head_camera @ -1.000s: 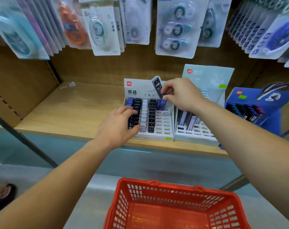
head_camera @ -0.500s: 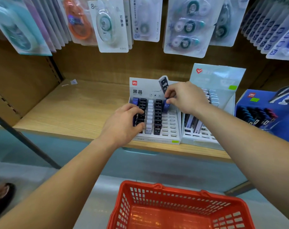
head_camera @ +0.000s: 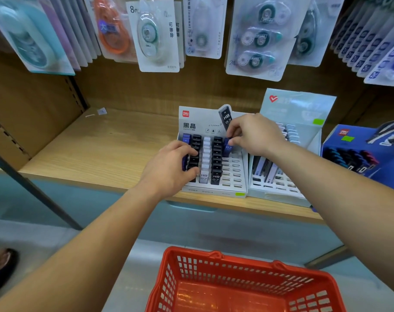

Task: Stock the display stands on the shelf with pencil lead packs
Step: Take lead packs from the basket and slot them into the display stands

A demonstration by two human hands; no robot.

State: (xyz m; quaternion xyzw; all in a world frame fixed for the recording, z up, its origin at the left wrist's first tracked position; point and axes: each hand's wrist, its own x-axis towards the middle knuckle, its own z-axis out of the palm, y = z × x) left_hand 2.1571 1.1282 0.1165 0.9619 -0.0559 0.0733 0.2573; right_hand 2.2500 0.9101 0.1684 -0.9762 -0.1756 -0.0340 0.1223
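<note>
1. Nearest the camera, a red slotted plastic basket is seen below both forearms.
2. Beyond it, a white cardboard display stand is set at the front edge of a light wooden shelf. Its left slots are filled with rows of blue, black and grey pencil lead packs, and its right slots are mostly bare.
3. The left hand is laid on the two leftmost rows, with its fingers curled round the packs there.
4. The right hand is held over the back of the stand. A small blue pencil lead pack is pinched between its thumb and fingertips at a back slot of the fifth row.
5. Just to the right, a second pale display stand is placed, partly filled.
6. Further right, a blue cardboard box of dark pens is seen.
7. Farthest back, clear blister packs of correction tape are hung above the shelf.
</note>
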